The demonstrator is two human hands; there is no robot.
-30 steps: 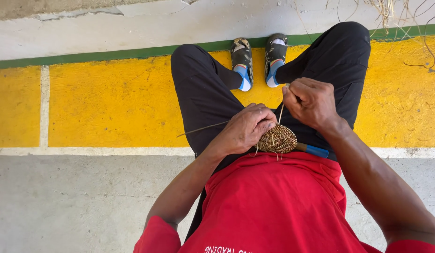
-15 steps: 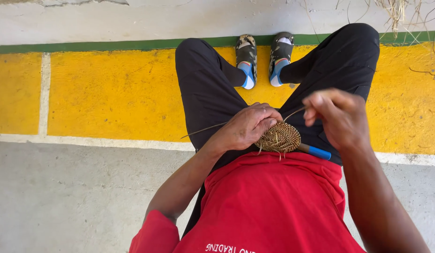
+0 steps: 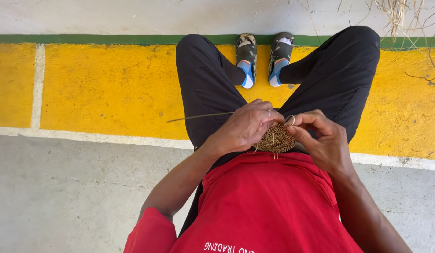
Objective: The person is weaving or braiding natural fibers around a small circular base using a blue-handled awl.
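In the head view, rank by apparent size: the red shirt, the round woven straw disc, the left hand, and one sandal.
1. Red shirt, though nearest the camera.
2. Left hand.
3. Round woven straw disc and sandal: look alike; disc partly covered, sandal farther off.

The small round disc (image 3: 276, 139) under your left hand (image 3: 245, 129) and right hand (image 3: 320, 138) is coiled plant fibre, dry, straw-brown and rough, with loose ends sticking out. A thin stiff strand (image 3: 199, 116) of the same fibre looks smooth and matt. Your shirt (image 3: 269, 206) is soft red knit cloth, matt; your trousers (image 3: 203, 79) are black woven cloth, also matt. The sandals (image 3: 264, 54) look like rubbery plastic with cloth straps. The floor (image 3: 63, 187) is bare grey concrete, gritty and dull, and the yellow band (image 3: 110, 89) is chalky, scuffed paint.
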